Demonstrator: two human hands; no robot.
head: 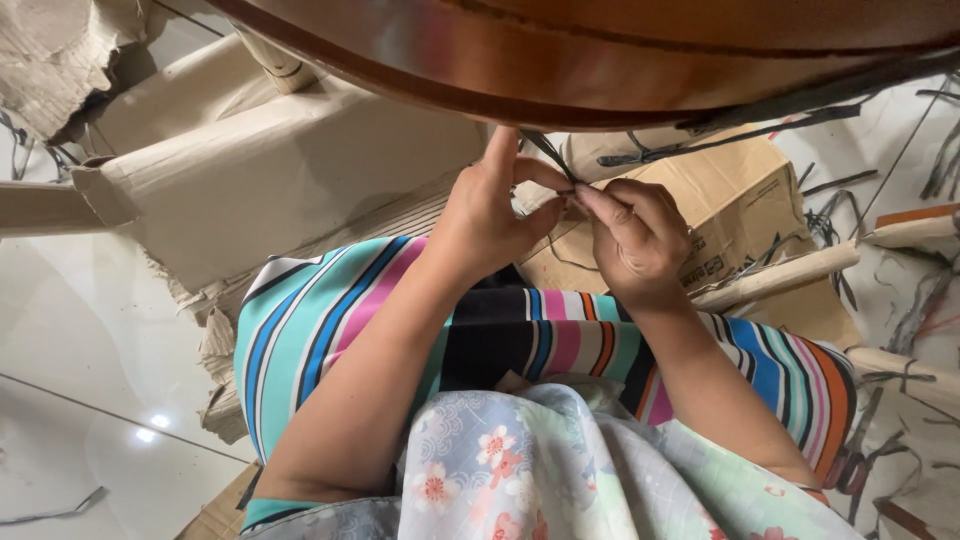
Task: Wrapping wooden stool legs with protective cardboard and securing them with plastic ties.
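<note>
Both hands (565, 215) pinching dark strip (548, 152) — under wooden rim (600, 70).

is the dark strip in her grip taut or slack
Taut: the dark strip runs straight from the pinching left hand and right hand up to the wooden rim.

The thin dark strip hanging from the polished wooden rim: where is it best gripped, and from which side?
Probably at its free lower end, just under the curved brown wooden rim, where the thin dark strip narrows between both hands. It is flat and slender, so a fingertip pinch from below suits it. The right hand already pinches there; the left hand steadies it, forefinger raised to the rim.
</note>
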